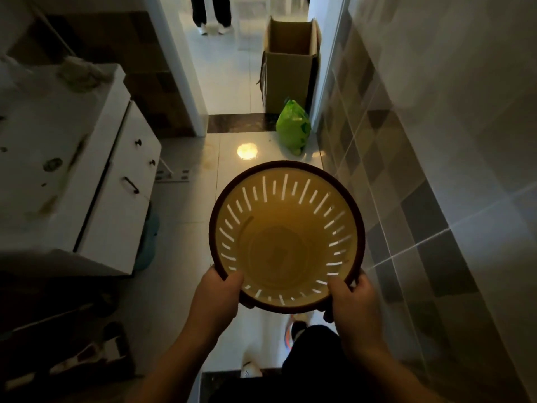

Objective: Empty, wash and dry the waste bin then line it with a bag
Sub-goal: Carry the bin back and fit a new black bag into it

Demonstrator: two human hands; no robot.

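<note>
Two hands hold one bin [286, 237] in the head view, its mouth turned up toward the camera so the yellow inside and the slotted wall show, light coming through the slots. The left hand [216, 298] grips the near-left part of the dark rim, thumb curled over the edge and lying inside the bin; its other fingers are hidden under the rim. The right hand [353, 303] grips the near-right part of the rim in the same way, thumb over the edge on the inside, with fingertips showing dark below the rim beside the thumb. The bin hangs between the two thumbs, above the floor [189, 216], and nothing can be seen lying in it. Beyond the fingers, past the far rim, a round glare spot lies on the floor, and a green bag [292, 128] sits farther off, near the tiled wall [406, 181] on the right-hand side. Behind the bag stands an open box [290, 62] in the doorway, and still farther away a person's legs [210, 13] show at the top. Out to the side of the left fingers stands a white cabinet [122, 181] with dark handles. Below the wrists, the wearer's dark trousers and shoes are dimly visible.
</note>
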